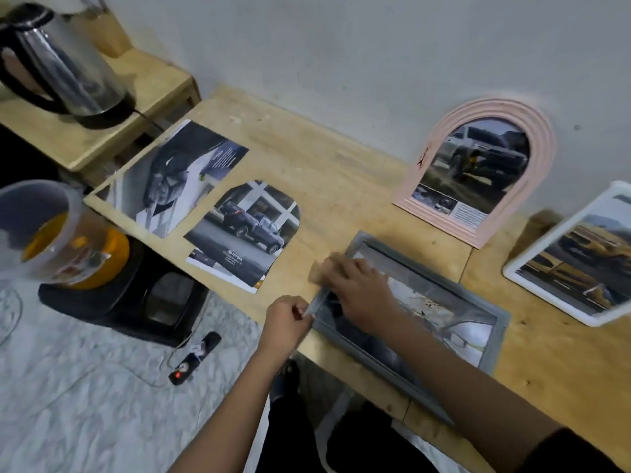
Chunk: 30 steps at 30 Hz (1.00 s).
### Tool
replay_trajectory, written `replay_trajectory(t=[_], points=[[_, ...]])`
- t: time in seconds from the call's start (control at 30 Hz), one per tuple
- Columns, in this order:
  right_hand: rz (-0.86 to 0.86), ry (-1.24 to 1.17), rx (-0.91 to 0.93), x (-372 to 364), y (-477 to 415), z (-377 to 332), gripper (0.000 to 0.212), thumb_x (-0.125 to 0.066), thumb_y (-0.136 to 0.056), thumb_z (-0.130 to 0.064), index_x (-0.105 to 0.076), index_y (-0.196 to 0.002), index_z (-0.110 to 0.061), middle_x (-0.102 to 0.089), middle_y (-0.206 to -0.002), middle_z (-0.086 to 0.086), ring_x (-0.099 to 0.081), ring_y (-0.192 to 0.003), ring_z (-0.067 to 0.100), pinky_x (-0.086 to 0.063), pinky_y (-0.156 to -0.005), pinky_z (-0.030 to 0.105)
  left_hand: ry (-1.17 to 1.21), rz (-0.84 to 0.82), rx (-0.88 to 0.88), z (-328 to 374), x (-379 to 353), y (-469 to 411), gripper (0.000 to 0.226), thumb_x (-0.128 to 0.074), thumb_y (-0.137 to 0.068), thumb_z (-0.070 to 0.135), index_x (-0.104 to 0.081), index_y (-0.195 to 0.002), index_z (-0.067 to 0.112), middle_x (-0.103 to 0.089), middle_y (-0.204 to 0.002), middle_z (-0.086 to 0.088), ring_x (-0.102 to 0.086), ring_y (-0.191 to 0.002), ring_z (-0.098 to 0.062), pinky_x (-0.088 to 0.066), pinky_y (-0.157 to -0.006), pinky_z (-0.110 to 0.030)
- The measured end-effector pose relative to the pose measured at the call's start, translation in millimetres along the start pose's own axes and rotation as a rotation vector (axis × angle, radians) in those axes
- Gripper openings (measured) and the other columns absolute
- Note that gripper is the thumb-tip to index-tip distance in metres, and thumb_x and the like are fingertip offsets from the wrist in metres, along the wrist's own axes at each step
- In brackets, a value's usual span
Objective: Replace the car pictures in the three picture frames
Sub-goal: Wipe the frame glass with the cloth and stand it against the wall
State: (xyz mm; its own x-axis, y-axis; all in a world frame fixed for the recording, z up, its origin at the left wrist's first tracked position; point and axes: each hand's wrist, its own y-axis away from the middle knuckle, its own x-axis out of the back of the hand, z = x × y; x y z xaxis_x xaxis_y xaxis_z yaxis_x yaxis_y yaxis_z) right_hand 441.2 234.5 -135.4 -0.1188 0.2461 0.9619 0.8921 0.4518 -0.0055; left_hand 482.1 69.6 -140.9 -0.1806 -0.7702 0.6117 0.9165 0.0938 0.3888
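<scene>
Open tabletop (324, 186), loose pictures (246, 230) left, pink frame (543, 148) right — grey frame (498, 339) nearest

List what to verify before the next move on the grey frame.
1. Grey frame lies flat on the table: ok.
2. Left hand pinches the frame's near-left corner: ok.
3. Right hand rests on the picture inside the frame: ok.
4. That picture sits fully and squarely in the frame: cannot tell, the right hand covers part of it.
5. Pink frame and white frame stand apart from both hands: ok.
6. Arched loose picture and rectangular loose picture lie on the table, apart from the grey frame: ok.
</scene>
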Motion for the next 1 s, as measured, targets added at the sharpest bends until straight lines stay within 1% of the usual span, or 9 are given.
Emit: replay_trajectory(t=[0.07, 0.2, 0.27, 0.37, 0.53, 0.67, 0.83, 0.93, 1.0], points=[[-0.057, 0.12, 0.133, -14, 3, -3, 0.043, -0.04, -0.076, -0.026, -0.059, -0.114, -0.027, -0.057, -0.13, 0.0, -0.045, -0.108, 0.026, -0.047, -0.075, 0.036, 0.027, 0.003, 0.043, -2, 4, -1, 0.025, -0.072, -0.076, 0.009, -0.054, -0.06, 0.016, -0.064, -0.077, -0.008, -0.058, -0.073, -0.02, -0.044, -0.068, -0.023], [-0.094, 0.19, 0.168, -26, 7, 6, 0.045, -0.053, -0.078, -0.03, -0.06, -0.121, -0.024, -0.058, -0.13, -0.004, -0.042, -0.108, 0.024, -0.03, -0.078, 0.031, 0.065, 0.027, 0.098, -4, 3, -1, 0.036, -0.072, -0.076, 0.01, -0.05, -0.049, 0.019, -0.057, -0.061, 0.001, -0.05, -0.058, -0.01, -0.036, -0.052, -0.011], [-0.072, 0.214, 0.197, -25, 2, 11, 0.044, -0.054, -0.077, -0.026, -0.061, -0.121, -0.022, -0.06, -0.127, -0.004, -0.043, -0.103, 0.023, -0.03, -0.076, 0.031, 0.056, 0.034, 0.118, -2, 1, -2, 0.043, -0.069, -0.077, 0.008, -0.044, -0.044, 0.021, -0.051, -0.055, 0.006, -0.046, -0.053, -0.006, -0.033, -0.049, -0.007], [-0.053, 0.259, 0.199, -21, -7, 20, 0.045, -0.052, -0.076, -0.023, -0.061, -0.12, -0.023, -0.061, -0.123, -0.004, -0.042, -0.097, 0.022, -0.033, -0.076, 0.032, 0.045, 0.032, 0.156, -1, 1, -4, 0.042, -0.068, -0.077, 0.007, -0.045, -0.045, 0.02, -0.057, -0.065, 0.001, -0.053, -0.062, -0.012, -0.035, -0.049, -0.002], [-0.04, 0.286, 0.066, -13, -19, 31, 0.045, -0.041, -0.077, -0.024, -0.065, -0.115, -0.021, -0.065, -0.115, -0.001, -0.042, -0.093, 0.023, -0.035, -0.074, 0.033, -0.012, -0.01, 0.148, 0, 2, -7, 0.026, -0.065, -0.078, 0.004, -0.055, -0.053, 0.005, -0.065, -0.08, -0.013, -0.061, -0.074, -0.023, -0.049, -0.068, -0.024], [-0.071, 0.319, -0.143, 3, -41, 46, 0.044, -0.07, -0.069, -0.014, -0.065, -0.112, -0.019, -0.064, -0.115, 0.005, -0.056, -0.093, 0.033, -0.049, -0.072, 0.037, -0.021, -0.045, 0.126, 2, 6, -11, 0.027, -0.069, -0.079, 0.009, -0.054, -0.057, 0.015, -0.06, -0.083, 0.001, -0.057, -0.078, -0.012, -0.045, -0.073, -0.017], [-0.054, 0.194, -0.441, 8, -61, 50, 0.036, -0.042, -0.092, -0.015, -0.049, -0.127, -0.016, -0.047, -0.136, 0.006, -0.038, -0.117, 0.033, -0.033, -0.092, 0.042, -0.174, -0.14, 0.091, 8, 8, -17, 0.019, -0.06, -0.082, 0.01, -0.049, -0.067, 0.011, -0.055, -0.078, -0.004, -0.056, -0.08, -0.023, -0.047, -0.069, -0.028], [-0.05, 0.161, -0.485, -1, -66, 47, 0.037, -0.039, -0.095, -0.024, -0.047, -0.13, -0.012, -0.044, -0.139, 0.007, -0.03, -0.13, 0.031, -0.025, -0.105, 0.045, -0.369, -0.261, 0.007, 21, 7, -26, 0.005, -0.051, -0.088, 0.01, -0.048, -0.088, 0.006, -0.053, -0.093, -0.012, -0.053, -0.089, -0.027, -0.038, -0.067, -0.029], [-0.062, 0.161, -0.461, -3, -71, 48, 0.041, -0.036, -0.097, -0.031, -0.046, -0.131, -0.011, -0.04, -0.143, 0.007, -0.024, -0.137, 0.029, -0.018, -0.112, 0.046, -0.43, -0.292, 0.016, 33, 0, -37, 0.019, -0.048, -0.093, 0.019, -0.051, -0.107, 0.006, -0.056, -0.108, -0.011, -0.055, -0.098, -0.027, -0.038, -0.072, -0.029]])
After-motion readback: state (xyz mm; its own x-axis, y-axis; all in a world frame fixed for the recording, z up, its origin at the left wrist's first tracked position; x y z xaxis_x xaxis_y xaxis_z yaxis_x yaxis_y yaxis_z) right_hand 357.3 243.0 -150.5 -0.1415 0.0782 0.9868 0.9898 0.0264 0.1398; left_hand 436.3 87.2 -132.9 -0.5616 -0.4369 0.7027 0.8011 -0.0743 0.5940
